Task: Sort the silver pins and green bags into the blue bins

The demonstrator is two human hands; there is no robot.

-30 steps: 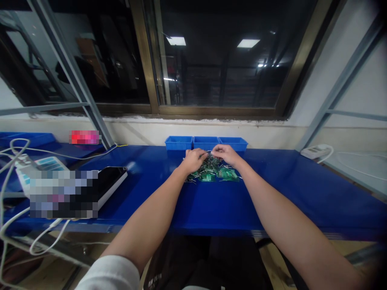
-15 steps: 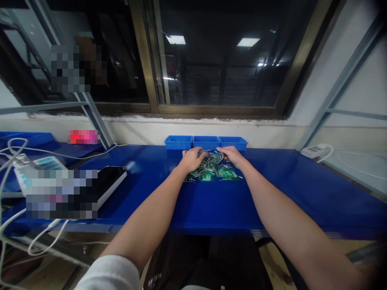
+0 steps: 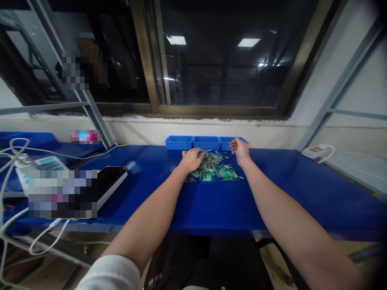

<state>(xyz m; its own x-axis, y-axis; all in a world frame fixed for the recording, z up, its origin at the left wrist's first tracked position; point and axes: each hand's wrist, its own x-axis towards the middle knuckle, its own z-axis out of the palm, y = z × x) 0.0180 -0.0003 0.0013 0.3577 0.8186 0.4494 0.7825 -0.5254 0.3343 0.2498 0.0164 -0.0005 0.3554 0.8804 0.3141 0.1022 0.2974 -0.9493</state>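
A loose pile of small metal pins or screws and green pieces (image 3: pixel 211 167) lies on the blue table (image 3: pixel 211 205). My left hand (image 3: pixel 192 160) rests at the pile's left edge with its fingers curled over it; whether it holds a piece is hidden. My right hand (image 3: pixel 239 150) is raised beside the pile's back right, in front of the right blue bin (image 3: pixel 225 143), its fingers bent and partly apart. Nothing can be made out in it. The middle bin (image 3: pixel 207 143) and left bin (image 3: pixel 179 143) stand behind the pile.
On the left are a dark-topped white device (image 3: pixel 111 179), partly blurred out, and white cables (image 3: pixel 45 241). A white power strip (image 3: pixel 316 150) lies at the back right. Metal frame posts (image 3: pixel 98 121) rise on both sides, before a window and wall.
My right hand has moved up and to the right, from the pile's back edge to the right bin, and its fingers have loosened. My left hand has hardly moved.
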